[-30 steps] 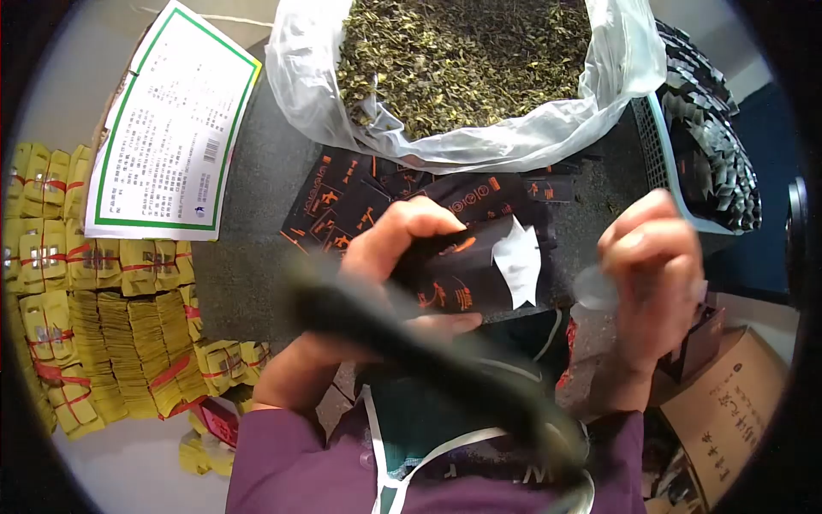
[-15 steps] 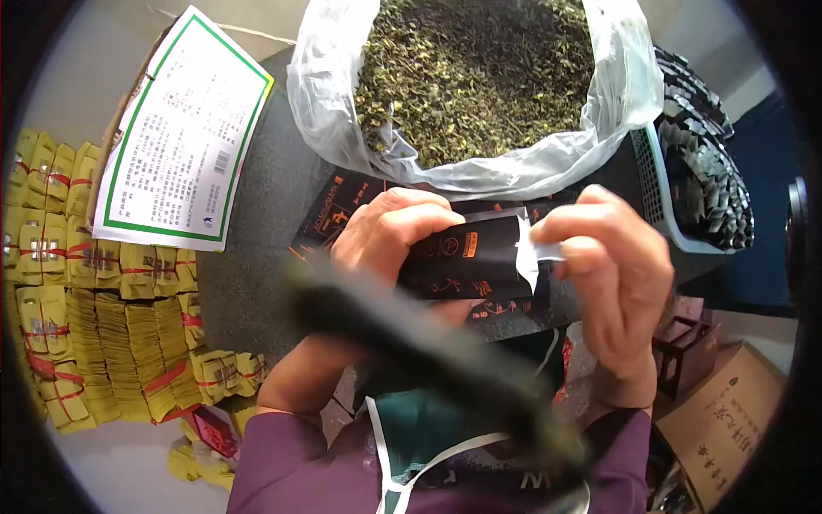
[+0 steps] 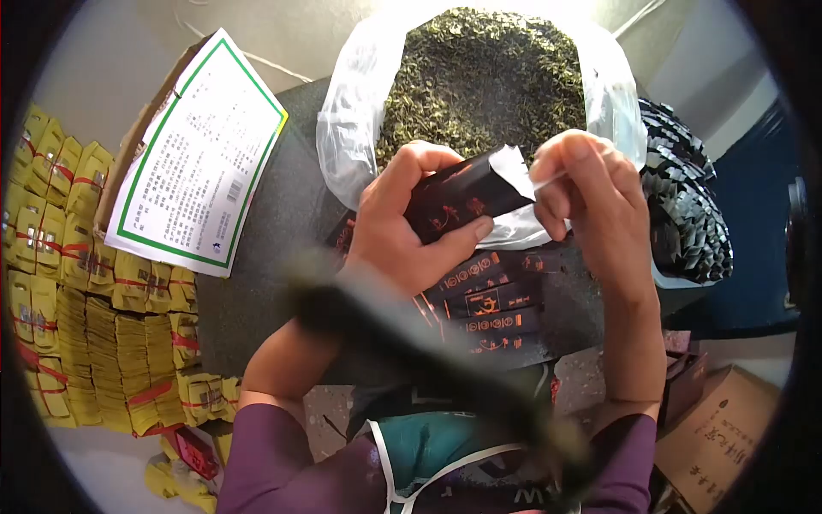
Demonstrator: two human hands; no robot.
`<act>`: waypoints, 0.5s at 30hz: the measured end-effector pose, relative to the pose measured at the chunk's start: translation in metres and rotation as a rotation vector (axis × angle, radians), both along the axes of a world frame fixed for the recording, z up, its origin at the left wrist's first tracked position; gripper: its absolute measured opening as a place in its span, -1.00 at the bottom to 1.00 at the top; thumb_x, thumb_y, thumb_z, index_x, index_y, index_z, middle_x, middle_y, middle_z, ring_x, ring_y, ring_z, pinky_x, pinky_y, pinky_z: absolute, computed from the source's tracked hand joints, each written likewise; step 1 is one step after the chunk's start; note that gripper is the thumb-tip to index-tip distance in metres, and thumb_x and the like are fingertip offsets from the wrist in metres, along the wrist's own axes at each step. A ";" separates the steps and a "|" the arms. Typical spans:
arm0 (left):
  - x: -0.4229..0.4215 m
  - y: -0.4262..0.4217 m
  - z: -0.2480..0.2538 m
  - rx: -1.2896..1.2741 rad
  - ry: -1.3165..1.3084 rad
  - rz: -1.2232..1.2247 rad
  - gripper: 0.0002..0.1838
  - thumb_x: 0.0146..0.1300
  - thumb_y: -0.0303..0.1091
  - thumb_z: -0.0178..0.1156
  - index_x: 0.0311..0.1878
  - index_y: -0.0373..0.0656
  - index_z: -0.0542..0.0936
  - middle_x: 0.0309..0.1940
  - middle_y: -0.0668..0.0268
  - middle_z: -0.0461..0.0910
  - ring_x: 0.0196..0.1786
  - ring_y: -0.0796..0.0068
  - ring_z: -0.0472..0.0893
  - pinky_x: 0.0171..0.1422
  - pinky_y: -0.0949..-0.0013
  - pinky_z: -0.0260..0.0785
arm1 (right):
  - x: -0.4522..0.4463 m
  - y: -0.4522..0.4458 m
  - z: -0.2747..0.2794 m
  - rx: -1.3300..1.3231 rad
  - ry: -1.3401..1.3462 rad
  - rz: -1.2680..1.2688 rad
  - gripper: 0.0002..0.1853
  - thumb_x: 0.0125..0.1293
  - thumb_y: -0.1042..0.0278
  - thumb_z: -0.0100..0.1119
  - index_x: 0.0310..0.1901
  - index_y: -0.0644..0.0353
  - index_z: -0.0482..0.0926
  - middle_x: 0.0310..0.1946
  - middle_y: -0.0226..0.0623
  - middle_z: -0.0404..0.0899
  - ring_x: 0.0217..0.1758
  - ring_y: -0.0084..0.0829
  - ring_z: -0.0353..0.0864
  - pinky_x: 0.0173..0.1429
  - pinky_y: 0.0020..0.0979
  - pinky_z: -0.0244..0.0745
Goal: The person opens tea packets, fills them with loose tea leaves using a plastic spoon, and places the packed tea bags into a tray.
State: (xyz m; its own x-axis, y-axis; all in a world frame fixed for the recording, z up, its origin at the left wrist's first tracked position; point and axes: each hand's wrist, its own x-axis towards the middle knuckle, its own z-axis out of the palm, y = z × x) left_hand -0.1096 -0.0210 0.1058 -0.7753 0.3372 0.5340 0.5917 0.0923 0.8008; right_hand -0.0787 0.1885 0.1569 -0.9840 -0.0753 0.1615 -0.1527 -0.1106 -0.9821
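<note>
My left hand [image 3: 396, 227] is wrapped round a black packet with orange print [image 3: 458, 193], its thumb along the lower side. The packet is tilted, and its silvery white open end [image 3: 514, 173] points to the right. Just beside that end, my right hand [image 3: 595, 184] has its thumb and fingers pinched on something thin and pale, too little of which shows to name. Behind both hands stands a clear plastic bag [image 3: 347, 141] full of dried leaves [image 3: 479, 86]. Several flat black packets [image 3: 492, 300] lie on the dark table [image 3: 248, 300] below my hands.
A white printed sheet with a green border [image 3: 197, 163] stands at the left. Bundles of yellow packets [image 3: 111, 334] are stacked beyond it. At the right, a container holds many black packets with silvery ends [image 3: 685, 206]. A cardboard box [image 3: 719, 437] sits lower right. A blurred dark bar [image 3: 428, 351] crosses the view.
Both hands have moved up in the view with the packet, nearer the bag of leaves. The packet's open end has tipped upward, and the flat packets below are more exposed.
</note>
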 end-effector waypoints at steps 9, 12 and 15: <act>-0.047 -0.001 0.006 0.054 -0.113 0.168 -0.48 0.03 -0.35 0.57 0.02 -0.21 0.53 -0.22 0.25 0.65 -0.20 0.50 0.64 -0.06 0.36 0.52 | -0.050 0.036 0.012 0.426 0.091 -0.384 -0.52 0.61 -0.03 -0.09 -0.21 0.21 0.66 -0.66 -0.45 0.40 -0.60 -0.62 0.34 -0.46 -0.48 0.21; -0.053 -0.007 0.009 -0.006 -0.030 0.158 -0.51 0.12 -0.54 0.49 0.10 -0.23 0.50 -0.14 0.30 0.67 -0.11 0.63 0.66 -0.02 0.52 0.53 | -0.067 0.025 0.003 1.137 0.153 -0.425 -0.63 0.57 0.14 -0.10 -0.11 0.19 0.67 -0.53 -0.01 0.58 -0.48 -0.13 0.63 -0.22 -0.07 0.48; -0.053 -0.011 0.016 -0.003 -0.009 0.169 -0.51 0.12 -0.53 0.50 0.09 -0.23 0.50 -0.15 0.30 0.67 -0.10 0.63 0.66 -0.02 0.52 0.53 | -0.091 0.007 -0.028 1.272 0.247 -0.354 -0.64 0.55 0.16 -0.06 -0.11 0.21 0.69 -0.24 0.11 0.70 -0.11 0.06 0.73 0.05 -0.02 0.53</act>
State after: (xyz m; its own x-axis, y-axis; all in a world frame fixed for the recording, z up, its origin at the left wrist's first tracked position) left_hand -0.1631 -0.0323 0.1215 -0.8259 0.2034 0.5258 0.5603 0.1921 0.8057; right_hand -0.1696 0.1957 0.1293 -0.9370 -0.0546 0.3451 -0.1705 0.9336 -0.3152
